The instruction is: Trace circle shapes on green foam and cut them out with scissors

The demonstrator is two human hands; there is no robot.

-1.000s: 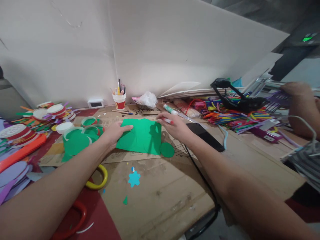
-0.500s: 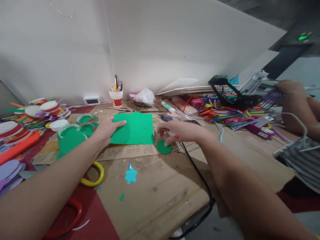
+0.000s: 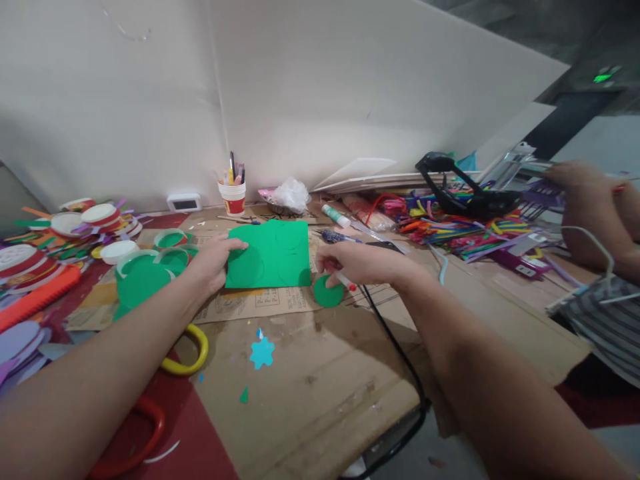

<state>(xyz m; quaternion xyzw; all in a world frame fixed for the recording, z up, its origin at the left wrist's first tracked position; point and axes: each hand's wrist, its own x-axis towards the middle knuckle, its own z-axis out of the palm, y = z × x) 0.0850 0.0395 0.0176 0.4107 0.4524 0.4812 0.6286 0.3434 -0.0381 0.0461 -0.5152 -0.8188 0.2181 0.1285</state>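
Observation:
A green sheet [image 3: 275, 257] with faint curved outlines on it is gripped at its left edge by my left hand [image 3: 215, 263], thumb on top. Just right of the sheet, my right hand [image 3: 345, 262] has its fingers on a small green disc [image 3: 327, 292] and holds a red-ended pen [image 3: 347, 283] too. Both the sheet and the disc are over the brown cardboard. Nearer me lie a blue flower-shaped cutout [image 3: 263, 353] and a small green scrap [image 3: 244, 395].
Yellow-handled scissors [image 3: 200, 350] and a red handle [image 3: 155, 427] lie near my left forearm. Behind stands a cup of pens [image 3: 233, 199]. A black cable [image 3: 395, 340] runs beside my right arm. At the right edge is another person's arm [image 3: 585, 213].
The green sheet has shifted slightly right and up, and its surface shows more curved outlines. My right hand has moved very little.

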